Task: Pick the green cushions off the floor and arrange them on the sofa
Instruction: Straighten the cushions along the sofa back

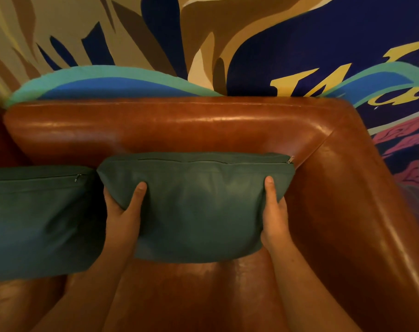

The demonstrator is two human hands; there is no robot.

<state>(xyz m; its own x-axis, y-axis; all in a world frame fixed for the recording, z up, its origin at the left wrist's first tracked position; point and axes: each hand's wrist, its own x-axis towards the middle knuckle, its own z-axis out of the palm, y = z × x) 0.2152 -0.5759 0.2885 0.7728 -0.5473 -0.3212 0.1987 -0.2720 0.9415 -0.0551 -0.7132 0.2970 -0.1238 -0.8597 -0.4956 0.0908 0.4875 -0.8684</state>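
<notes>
Sofa (170,125): upholstered in brown leather or a leather-like covering, smooth and glossy, with bright highlights along backrest and arm. Right cushion (199,207) and left cushion (36,216): covered in green cloth, matt and softly creased (a small shiny metal zip pull (290,160) is seen on the right one). Wall (299,44): painted, flat and matt.

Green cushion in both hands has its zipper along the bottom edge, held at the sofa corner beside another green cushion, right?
No. The head view shows the zipper along the top edge of the held cushion. Left hand and right hand do hold it at the sofa corner, beside the other cushion.
</notes>
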